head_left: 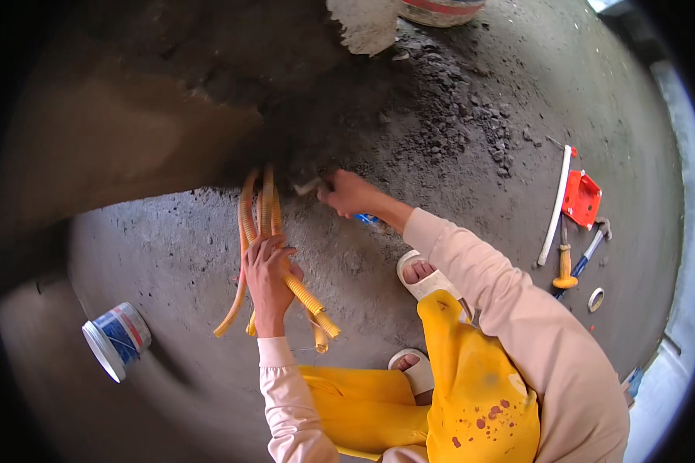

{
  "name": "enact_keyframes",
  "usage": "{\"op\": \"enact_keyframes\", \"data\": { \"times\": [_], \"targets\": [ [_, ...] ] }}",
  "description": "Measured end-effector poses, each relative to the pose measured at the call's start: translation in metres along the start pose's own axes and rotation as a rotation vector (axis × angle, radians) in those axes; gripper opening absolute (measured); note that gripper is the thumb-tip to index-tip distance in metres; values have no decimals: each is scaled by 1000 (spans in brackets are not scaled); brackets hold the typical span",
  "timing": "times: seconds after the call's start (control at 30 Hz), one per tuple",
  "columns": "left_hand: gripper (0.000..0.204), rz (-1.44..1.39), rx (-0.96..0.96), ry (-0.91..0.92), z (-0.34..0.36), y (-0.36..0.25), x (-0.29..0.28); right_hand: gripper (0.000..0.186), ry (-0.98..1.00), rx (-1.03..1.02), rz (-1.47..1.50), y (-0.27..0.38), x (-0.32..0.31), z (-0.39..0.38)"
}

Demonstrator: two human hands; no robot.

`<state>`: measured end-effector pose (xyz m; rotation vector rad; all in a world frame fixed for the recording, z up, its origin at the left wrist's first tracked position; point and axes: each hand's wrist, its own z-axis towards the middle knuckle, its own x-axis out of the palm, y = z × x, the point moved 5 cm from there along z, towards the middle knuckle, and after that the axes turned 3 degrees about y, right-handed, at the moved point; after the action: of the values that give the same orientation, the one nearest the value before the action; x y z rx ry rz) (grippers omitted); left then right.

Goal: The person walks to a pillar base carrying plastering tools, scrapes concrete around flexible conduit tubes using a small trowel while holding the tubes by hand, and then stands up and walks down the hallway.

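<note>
A bundle of several yellow corrugated conduits (pixel 268 204) comes out from the base of the dark, rough wall (pixel 301 100). My left hand (pixel 266 270) is closed around them partway down, and their loose ends fan out below it. Just right of the bundle, my right hand (pixel 347 193) is closed on a tool with a bent pale neck (pixel 307 186). The tool's far end is lost in shadow against the wall, so its kind cannot be told. A blue object (pixel 367 219) shows partly from under my right wrist.
Dark rubble (pixel 459 108) lies along the wall's foot. On the right are a white tube (pixel 556 204), a red plastic box (pixel 581 197), a yellow-handled tool (pixel 565 266), a hammer (pixel 594 243) and a tape roll (pixel 596 299). A bucket (pixel 118 339) lies tipped at left; another (pixel 442 11) stands far off.
</note>
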<state>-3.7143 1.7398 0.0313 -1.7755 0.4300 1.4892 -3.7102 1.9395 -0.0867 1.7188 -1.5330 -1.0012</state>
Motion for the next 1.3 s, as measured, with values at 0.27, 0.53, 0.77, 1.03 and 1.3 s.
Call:
{"op": "enact_keyframes", "data": {
  "times": [0.27, 0.53, 0.77, 1.03, 1.3],
  "targets": [
    [27, -62, -17, 14, 0, 1, -2, 32, 57, 103, -23, -14, -2, -9],
    [22, -79, -64, -8, -10, 19, -14, 31, -346, -67, -105, -62, -103, -42],
    [25, -95, -20, -8, -7, 11, -19, 36, -633, -166, -403, -69, -187, -121],
    [28, -120, -13, 43, 7, -4, -17, 46, 86, -217, -480, -73, -94, -117],
    [28, -173, -3, 7, 0, 2, -12, 40, -132, 85, -580, -106, -279, -140]
  ]
}}
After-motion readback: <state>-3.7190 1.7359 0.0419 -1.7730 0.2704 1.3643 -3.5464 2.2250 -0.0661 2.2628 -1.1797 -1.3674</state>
